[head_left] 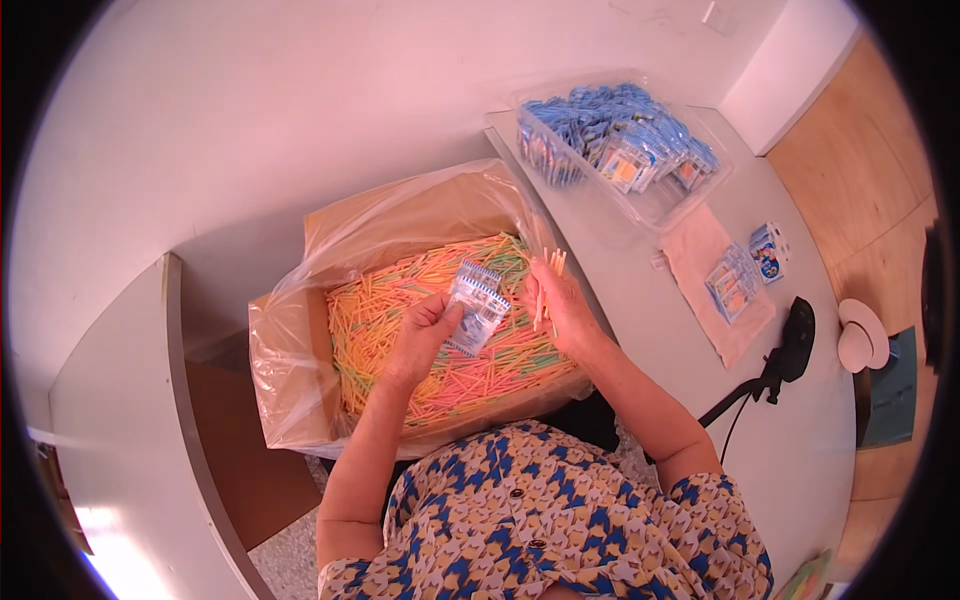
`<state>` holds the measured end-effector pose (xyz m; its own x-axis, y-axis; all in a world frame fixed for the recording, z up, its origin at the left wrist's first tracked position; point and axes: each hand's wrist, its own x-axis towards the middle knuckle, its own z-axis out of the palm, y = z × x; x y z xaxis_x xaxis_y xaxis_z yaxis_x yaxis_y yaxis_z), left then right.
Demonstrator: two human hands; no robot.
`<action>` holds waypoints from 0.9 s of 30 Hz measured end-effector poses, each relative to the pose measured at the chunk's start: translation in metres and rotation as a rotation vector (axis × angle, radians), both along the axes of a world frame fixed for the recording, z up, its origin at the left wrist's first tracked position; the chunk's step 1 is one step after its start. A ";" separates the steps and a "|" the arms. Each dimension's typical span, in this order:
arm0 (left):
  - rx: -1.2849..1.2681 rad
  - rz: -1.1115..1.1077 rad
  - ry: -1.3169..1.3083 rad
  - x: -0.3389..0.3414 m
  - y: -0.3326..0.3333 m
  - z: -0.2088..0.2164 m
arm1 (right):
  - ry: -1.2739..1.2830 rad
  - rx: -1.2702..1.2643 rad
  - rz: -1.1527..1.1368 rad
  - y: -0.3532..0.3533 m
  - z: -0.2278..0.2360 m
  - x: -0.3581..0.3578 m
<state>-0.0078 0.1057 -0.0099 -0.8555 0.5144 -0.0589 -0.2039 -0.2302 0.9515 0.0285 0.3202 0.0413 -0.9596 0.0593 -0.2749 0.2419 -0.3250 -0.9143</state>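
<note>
Over a cardboard box (312, 372) lined with clear plastic, my left hand (425, 335) pinches a small clear-and-blue packet (480, 310) by its edge; it looks like two packets overlapping. My right hand (562, 305) is closed around a small bunch of thin pale sticks (554, 262), their ends poking out above and below the fingers. Beneath both hands the box is filled with loose thin sticks (460, 385) in yellow, orange, pink and green. What the packets contain, if anything, is too small to make out.
On the grey table (640, 290) to the right stands a clear plastic tub (655, 205) heaped with blue packets (610, 125). A pink cloth (700, 245) carries more packets (733, 285). Nearer lies a black stand-like device (790, 350) with a cable. Another table (120, 350) curves along the left.
</note>
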 end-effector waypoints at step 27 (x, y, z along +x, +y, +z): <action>-0.459 0.392 0.582 0.013 0.000 0.023 | 0.275 0.685 0.331 -0.033 -0.021 0.009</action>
<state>0.0051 0.1056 0.0135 -0.9260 0.2064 0.3160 0.3626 0.2538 0.8967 0.0371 0.2869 0.0201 -0.9850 -0.1698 -0.0316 -0.0355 0.3781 -0.9251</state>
